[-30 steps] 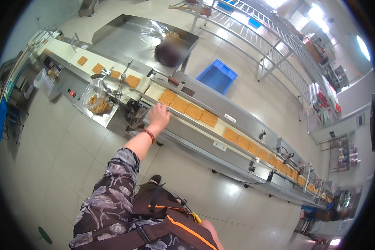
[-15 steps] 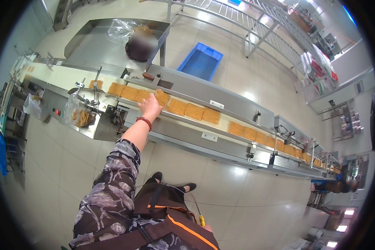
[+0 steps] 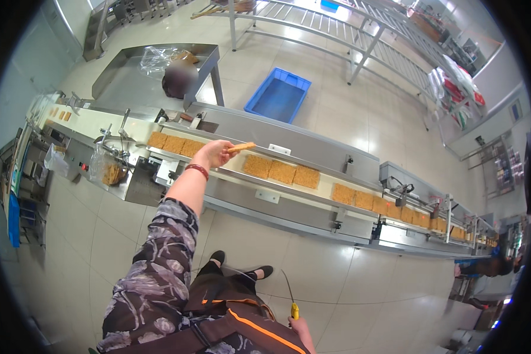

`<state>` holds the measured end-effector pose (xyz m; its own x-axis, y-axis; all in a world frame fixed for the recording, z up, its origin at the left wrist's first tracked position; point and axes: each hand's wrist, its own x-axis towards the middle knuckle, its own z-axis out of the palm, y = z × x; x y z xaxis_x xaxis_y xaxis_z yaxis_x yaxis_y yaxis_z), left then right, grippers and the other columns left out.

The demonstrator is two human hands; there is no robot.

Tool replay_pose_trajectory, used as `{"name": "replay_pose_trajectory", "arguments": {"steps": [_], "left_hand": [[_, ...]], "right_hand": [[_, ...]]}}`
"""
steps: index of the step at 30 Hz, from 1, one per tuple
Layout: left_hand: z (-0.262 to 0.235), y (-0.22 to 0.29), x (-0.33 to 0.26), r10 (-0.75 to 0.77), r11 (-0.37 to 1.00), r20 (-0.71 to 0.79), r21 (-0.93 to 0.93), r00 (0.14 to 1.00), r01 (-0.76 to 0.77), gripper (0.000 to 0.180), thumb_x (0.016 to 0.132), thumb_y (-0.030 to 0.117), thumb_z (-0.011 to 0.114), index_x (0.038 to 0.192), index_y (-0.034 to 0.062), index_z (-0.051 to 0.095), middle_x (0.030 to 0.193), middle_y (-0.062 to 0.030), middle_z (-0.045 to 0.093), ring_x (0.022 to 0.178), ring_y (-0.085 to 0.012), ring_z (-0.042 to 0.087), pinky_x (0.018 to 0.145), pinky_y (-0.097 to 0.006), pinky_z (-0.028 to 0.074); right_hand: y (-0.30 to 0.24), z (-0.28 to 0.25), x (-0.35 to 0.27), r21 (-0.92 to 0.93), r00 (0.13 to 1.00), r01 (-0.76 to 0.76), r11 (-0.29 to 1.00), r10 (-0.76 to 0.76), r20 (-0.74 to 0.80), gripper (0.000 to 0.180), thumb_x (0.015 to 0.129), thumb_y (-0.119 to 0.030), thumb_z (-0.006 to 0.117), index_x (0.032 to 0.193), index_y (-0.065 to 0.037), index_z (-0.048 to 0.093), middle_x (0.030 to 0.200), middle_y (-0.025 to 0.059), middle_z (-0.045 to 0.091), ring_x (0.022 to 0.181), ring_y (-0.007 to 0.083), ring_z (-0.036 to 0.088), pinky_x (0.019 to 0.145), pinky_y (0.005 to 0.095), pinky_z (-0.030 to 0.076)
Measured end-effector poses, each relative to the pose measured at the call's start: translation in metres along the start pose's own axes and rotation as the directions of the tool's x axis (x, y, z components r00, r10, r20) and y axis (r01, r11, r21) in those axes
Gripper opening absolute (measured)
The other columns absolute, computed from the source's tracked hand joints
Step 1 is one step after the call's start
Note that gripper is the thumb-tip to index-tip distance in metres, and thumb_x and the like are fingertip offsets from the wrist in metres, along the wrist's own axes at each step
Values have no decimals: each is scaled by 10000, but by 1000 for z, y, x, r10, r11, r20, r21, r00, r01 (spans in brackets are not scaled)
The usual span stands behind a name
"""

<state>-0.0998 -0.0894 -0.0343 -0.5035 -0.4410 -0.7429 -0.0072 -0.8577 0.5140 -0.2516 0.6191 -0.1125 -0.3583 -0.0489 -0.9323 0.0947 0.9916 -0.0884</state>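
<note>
My left hand [image 3: 215, 154] is closed, pinching a golden-brown fried noodle cake [image 3: 242, 147] by one edge. Seen nearly edge-on, the cake is lifted above the conveyor belt [image 3: 225, 161]. To its left on the belt lies a short row of square noodle cakes [image 3: 174, 143]; to its right, three more [image 3: 282, 171] sit side by side. Low in the picture, beside my apron, my right hand [image 3: 300, 325] is wrapped round a yellow-handled tool [image 3: 295, 310] with a long, thin, slightly curved rod pointing up.
Metal guide rails [image 3: 259, 187] edge the belt. Behind it stand a steel table [image 3: 124, 76] with a clear bag and a blue crate [image 3: 279, 94] on the floor. Sensor brackets [image 3: 404, 192] rise over the line at right. A person [image 3: 495, 265] is at the far right.
My left hand has lifted the noodle cake off the belt and tilted it nearly edge-on. More of my right hand and its yellow-handled tool shows. The view has shifted slightly.
</note>
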Motion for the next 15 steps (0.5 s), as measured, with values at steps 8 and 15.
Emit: {"name": "replay_pose_trajectory", "arguments": {"steps": [8,15], "left_hand": [[76,16,30,-17,931,-106,361,994,54,108,912,161,549,928,54,562,769,-33,578,554,-44,509,379,-132,342],[105,-6,24,129,983,19,131,991,-130,112,943,138,531,1000,60,588,801,-41,605,599,-62,550,452,-162,432]], "right_hand": [[49,-40,26,32,990,-141,990,141,8,357,808,-364,637,804,-7,665,620,93,619,461,194,573,452,352,458],[75,-23,47,-126,997,48,991,-40,61,426,805,-413,615,897,-4,690,822,133,703,811,268,682,726,385,511]]}}
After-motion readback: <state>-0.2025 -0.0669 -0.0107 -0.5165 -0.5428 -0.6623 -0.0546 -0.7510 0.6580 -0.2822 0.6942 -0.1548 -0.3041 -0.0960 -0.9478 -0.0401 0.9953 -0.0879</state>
